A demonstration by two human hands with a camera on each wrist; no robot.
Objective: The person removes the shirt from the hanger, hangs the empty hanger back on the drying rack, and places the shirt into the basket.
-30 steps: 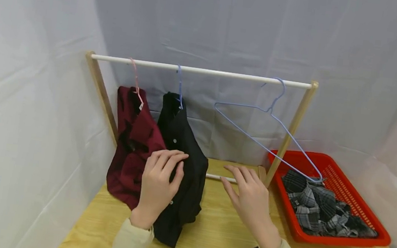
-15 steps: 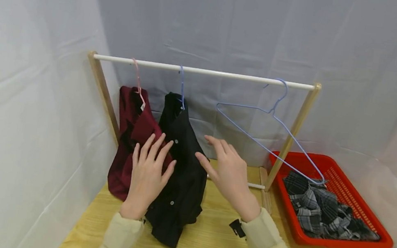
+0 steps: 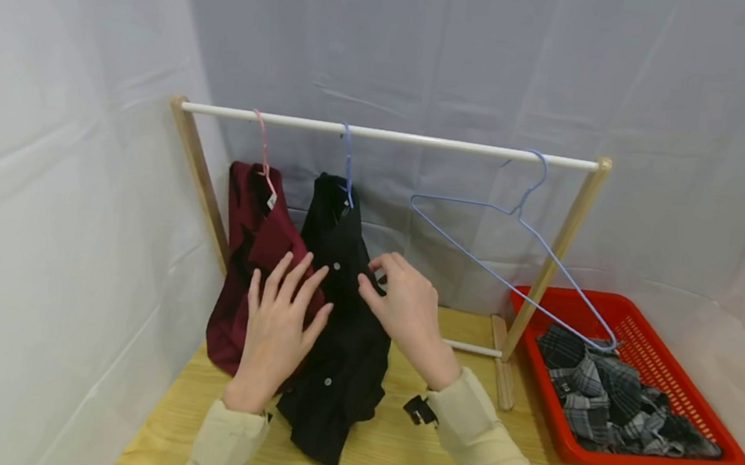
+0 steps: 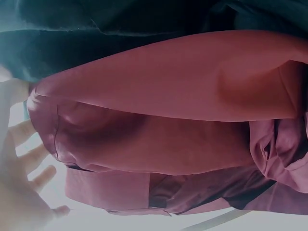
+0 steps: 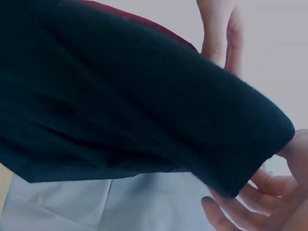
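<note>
The left hand (image 3: 277, 329) lay flat with its fingers spread and straight, pressing where the dark red shirt (image 3: 255, 265) met the black shirt (image 3: 341, 314) — gripping nothing, just touching cloth. The right hand (image 3: 404, 314) came in from the right, its fingers curled and pinching the near edge of the black shirt, just beside a white button. Both shirts hung from the white rail (image 3: 391, 137) towards its left end, the red one on a pink hanger (image 3: 262, 149), the black one on a blue hanger (image 3: 347, 163), their hems reaching down to the wooden table (image 3: 429, 457). Further right on the rail hung a bare blue hanger (image 3: 519, 235), tilted — its low end reached over the red basket (image 3: 666, 455), which held a crumpled checked shirt (image 3: 610, 401) at the right of the table.
</note>
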